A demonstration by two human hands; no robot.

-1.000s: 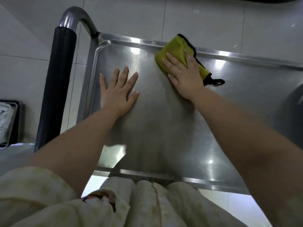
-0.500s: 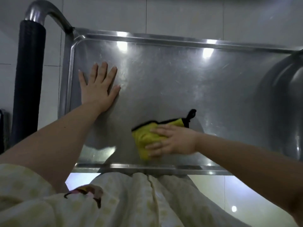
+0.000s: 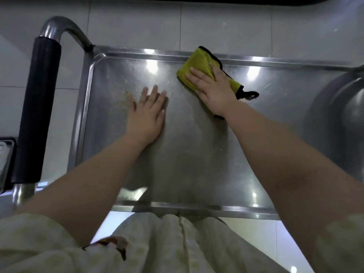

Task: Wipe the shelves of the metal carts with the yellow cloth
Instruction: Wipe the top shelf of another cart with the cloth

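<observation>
Right hand [image 3: 213,89], fingers flat on cloth [image 3: 199,62], has swept from near edge back to shelf [image 3: 197,154] far rim; left hand [image 3: 146,113] braces flat, fingers together; crumbs [image 3: 122,99] left unwiped.

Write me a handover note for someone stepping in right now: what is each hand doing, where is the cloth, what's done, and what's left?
Left hand: flat on the shelf, fingers straight, holding nothing.
Right hand: presses the cloth flat on the shelf with straight fingers.
Cloth: at the shelf's far rim, its black loop trailing to the right.
Done: the middle of the shelf looks mostly free of bits; how much has been wiped cannot be told.
Left: yellowish crumbs lie just left of the left hand and need wiping. No other shelves are in view.
</observation>
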